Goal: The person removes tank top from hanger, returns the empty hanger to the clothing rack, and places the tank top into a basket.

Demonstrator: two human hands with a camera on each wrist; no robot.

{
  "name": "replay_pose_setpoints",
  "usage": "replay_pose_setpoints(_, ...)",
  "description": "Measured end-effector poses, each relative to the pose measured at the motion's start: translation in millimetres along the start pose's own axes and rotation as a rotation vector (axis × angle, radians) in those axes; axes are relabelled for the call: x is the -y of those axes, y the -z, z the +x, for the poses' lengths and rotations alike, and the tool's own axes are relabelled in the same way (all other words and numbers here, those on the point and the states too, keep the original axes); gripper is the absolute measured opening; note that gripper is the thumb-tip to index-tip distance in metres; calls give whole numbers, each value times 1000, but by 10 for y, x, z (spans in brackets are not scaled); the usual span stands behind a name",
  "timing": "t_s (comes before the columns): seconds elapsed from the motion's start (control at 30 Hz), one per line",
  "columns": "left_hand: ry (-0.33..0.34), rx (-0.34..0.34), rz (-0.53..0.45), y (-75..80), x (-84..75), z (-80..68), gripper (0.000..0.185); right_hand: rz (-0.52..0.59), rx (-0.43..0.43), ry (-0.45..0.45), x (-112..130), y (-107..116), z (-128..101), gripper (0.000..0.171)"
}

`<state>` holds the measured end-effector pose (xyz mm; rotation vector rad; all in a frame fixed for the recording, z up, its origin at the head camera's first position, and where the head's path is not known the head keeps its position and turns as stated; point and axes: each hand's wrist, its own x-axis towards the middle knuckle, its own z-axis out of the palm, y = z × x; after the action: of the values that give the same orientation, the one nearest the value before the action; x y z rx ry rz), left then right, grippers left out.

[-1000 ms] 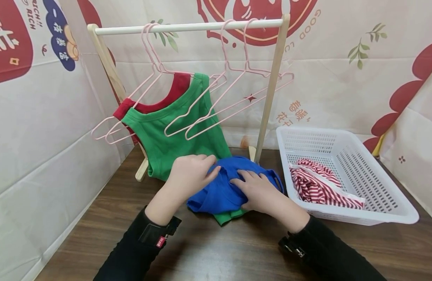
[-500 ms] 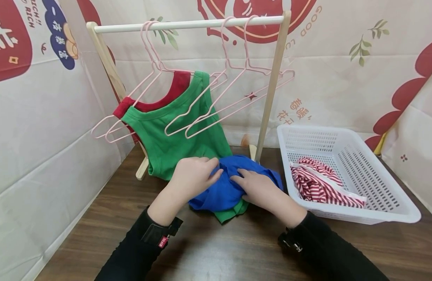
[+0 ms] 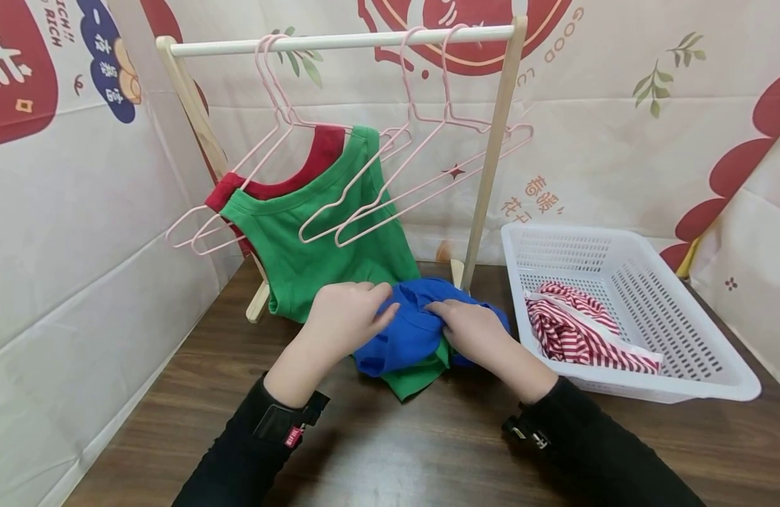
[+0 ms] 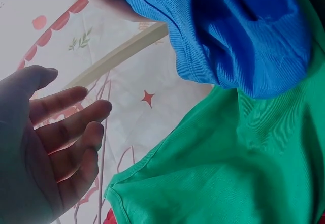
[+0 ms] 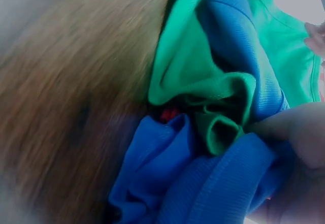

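Note:
A crumpled blue garment point(image 3: 405, 334) lies bunched on the table below the clothes rack, with a corner of green fabric point(image 3: 415, 378) showing under it. My right hand point(image 3: 477, 334) grips the blue cloth near its right side; in the right wrist view the fingers point(image 5: 284, 127) press in among blue and green folds. My left hand point(image 3: 345, 317) hovers at the left of the blue garment. Seen in the left wrist view, its fingers point(image 4: 76, 122) are loosely bent and hold nothing. Behind it hangs a green sleeveless top point(image 3: 307, 239), in front of a red one point(image 3: 221, 191).
The clothes rack point(image 3: 345, 46) carries several pink hangers; the two on the right point(image 3: 380, 206) bear no clothes. A white perforated basket point(image 3: 675, 317) stands on the right with a red-and-white striped garment point(image 3: 573, 327) in it. Printed cloth walls close off the back and sides.
My right hand has gathered the blue cloth and drawn its fingers in, so its lower left edge has shifted and more green fabric shows. My left hand has stayed nearly in place.

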<state>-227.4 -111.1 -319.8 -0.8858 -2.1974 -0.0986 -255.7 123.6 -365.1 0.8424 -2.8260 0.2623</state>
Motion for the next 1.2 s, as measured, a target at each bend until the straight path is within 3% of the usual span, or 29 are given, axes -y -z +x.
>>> replay_pose_setpoints(0.23,5,0,3,7,9,-13,19,213,64,-79,-11,57,-7,35)
replay_pose_setpoints(0.5,15,2,-5,21,9,-20,20,481,44,-224,-33,123,-40,37)
replay_pose_setpoints(0.9,32,10,-17,24,13,-23,22,672,12,-254,-47,234,-53,41)
replay_pose_setpoints(1.07,31,5,-8,26,10,-22,23,898,-89,-326,-66,327,-35,41)
replay_pose_setpoints(1.2,26,-3,-8,20,10,-25,22,1115,-115,-356,-57,404,-48,42)
